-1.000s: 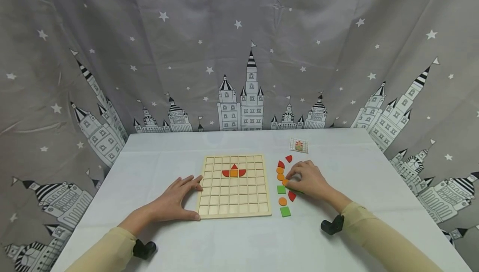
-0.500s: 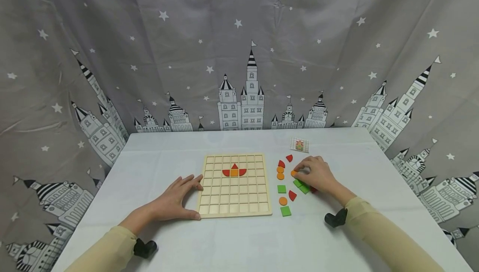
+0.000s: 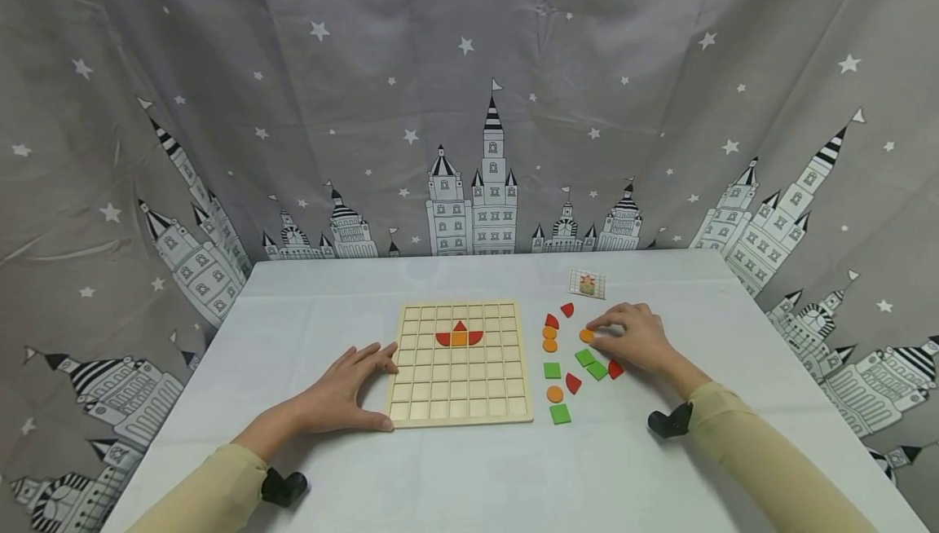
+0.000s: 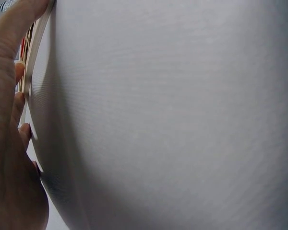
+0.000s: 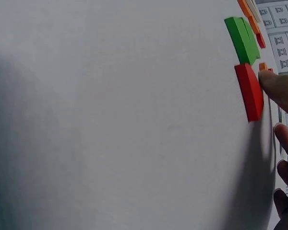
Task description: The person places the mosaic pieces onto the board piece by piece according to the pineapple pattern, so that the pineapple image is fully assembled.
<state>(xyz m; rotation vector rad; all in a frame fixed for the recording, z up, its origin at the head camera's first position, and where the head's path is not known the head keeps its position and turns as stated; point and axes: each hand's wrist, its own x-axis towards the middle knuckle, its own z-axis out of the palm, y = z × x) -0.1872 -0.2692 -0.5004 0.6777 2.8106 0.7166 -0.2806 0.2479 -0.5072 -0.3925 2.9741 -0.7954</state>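
Note:
A pale wooden grid board [image 3: 458, 394] lies mid-table. Set in its upper rows are an orange square [image 3: 459, 339], a red triangle [image 3: 460, 326] and a red quarter-round at each side of the square. My left hand [image 3: 333, 394] rests along the board's left edge, fingers and thumb spread. To the right, my right hand [image 3: 634, 341] pinches an orange disc [image 3: 586, 336] at the tabletop between thumb and forefinger. Just below it lie two green squares [image 3: 590, 362] and a red quarter-round [image 5: 249, 93]. In the left wrist view the fingers touch the board's rim.
Between board and right hand lie more loose pieces: orange discs [image 3: 549, 345], green squares [image 3: 561, 413] and red quarter-rounds [image 3: 573, 384]. A small pattern card [image 3: 587, 284] lies behind them. A grey castle-print curtain [image 3: 367, 109] hangs at the white table's back edge.
The right hand has moved the orange disc right and away from me, out of the column of pieces. Green squares and a red quarter-round beneath it came into view. The left hand stays put.

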